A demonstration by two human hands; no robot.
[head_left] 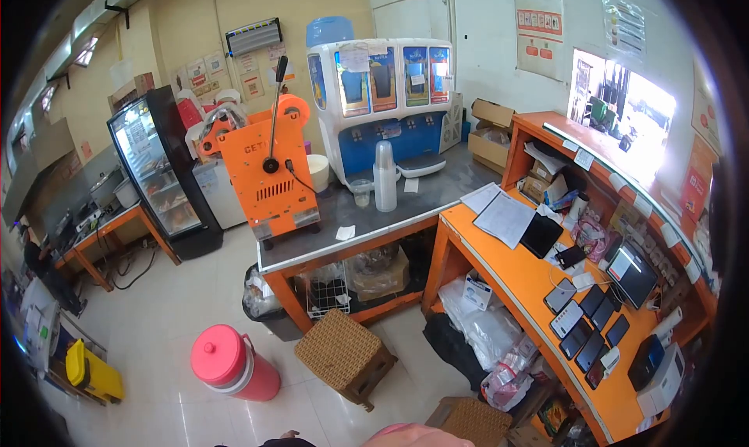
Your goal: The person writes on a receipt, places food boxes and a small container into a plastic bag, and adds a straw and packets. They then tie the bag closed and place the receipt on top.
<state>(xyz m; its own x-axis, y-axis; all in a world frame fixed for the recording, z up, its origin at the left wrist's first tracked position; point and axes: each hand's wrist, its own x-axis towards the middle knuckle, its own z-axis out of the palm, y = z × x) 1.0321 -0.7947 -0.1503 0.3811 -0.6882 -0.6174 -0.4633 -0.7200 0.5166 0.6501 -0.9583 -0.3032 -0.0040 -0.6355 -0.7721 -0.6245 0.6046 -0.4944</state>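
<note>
At the bottom edge, a small part of my left hand [289,434] shows above a dark sleeve [279,442]; its fingers are mostly cut off by the frame. My right hand is out of view. A pink rounded surface [417,435] shows at the bottom middle. Nearest in front are a pink drink cooler jug [257,375] with a white band and a brown woven stool [343,353], both on the tiled floor. A second woven stool [472,420] is partly cut off at the bottom right.
An orange cup sealing machine [265,174], stacked clear cups [385,178] and a drink dispenser [382,96] stand on the grey counter [324,248]. Several phones [576,338] and papers [505,219] lie on the orange desk [499,256]. A person [51,267] stands far left, near a fridge [160,174].
</note>
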